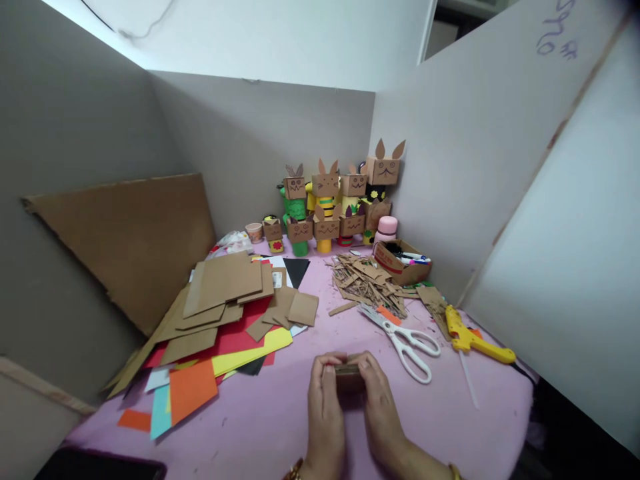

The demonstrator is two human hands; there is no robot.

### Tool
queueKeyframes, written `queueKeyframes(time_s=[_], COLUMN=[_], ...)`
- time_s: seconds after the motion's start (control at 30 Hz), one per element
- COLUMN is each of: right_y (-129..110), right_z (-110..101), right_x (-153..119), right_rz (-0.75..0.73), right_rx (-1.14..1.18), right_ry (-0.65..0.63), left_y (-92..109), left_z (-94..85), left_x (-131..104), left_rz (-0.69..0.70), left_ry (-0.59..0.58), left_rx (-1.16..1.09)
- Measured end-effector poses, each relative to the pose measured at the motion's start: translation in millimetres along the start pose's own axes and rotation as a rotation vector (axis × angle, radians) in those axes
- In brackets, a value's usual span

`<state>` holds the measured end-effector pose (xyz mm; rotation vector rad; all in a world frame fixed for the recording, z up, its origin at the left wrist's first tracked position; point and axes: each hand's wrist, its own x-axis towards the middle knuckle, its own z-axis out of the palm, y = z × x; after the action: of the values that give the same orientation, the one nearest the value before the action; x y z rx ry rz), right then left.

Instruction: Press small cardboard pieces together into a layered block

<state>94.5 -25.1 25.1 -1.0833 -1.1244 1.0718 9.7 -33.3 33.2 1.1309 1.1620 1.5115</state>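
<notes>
Between my two hands is a small brown cardboard piece [350,381], possibly a little box or a stack; I cannot tell which. My left hand [326,407] wraps its left side, and my right hand [381,403] grips the opposite side, fingers curled over the far edge. Both hands are low over the pink tabletop [260,427]. White-handled scissors [400,340] lie to the right, blades partly apart. Beyond them rests a yellow hot glue gun [475,340] with a white glue stick [469,380] beside it.
Cardboard sheets [225,283] and coloured papers [195,393] pile up at left. A heap of cardboard scraps [367,280] lies behind the scissors, near a pen box [400,267]. Cardboard animal figures [327,227] and a pink bottle [387,229] stand at the back. Grey panels [260,133] enclose the table.
</notes>
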Motion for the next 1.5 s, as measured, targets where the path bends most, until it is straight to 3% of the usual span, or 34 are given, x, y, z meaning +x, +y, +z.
queueKeyframes(time_s=[0.1, 0.37, 0.77, 1.13, 1.5], right_y=[-4.4, 7.1, 6.7, 7.3, 5.4], right_z=[-1.5, -6.4, -6.7, -7.8, -16.2], right_x=[-2.3, 1.4, 2.1, 2.5, 9.8], right_rz=[-0.010, 0.042, 0.056, 0.041, 0.087], right_rx=[-0.003, 0.009, 0.051, 0.048, 0.087], right_ry=[-0.009, -0.064, -0.071, -0.103, -0.106], left_y=[0.0, -14.4, -19.4, -14.3, -19.3], left_z=[2.9, -5.3, -6.2, -10.3, -1.6], left_x=[-5.9, -1.5, -0.9, -2.6, -6.1], left_rz=[0.044, -0.008, -0.086, -0.072, -0.053], left_ry=[0.034, 0.023, -0.030, -0.144, -0.116], left_rx=[-0.006, 0.138, -0.074, 0.004, 0.009])
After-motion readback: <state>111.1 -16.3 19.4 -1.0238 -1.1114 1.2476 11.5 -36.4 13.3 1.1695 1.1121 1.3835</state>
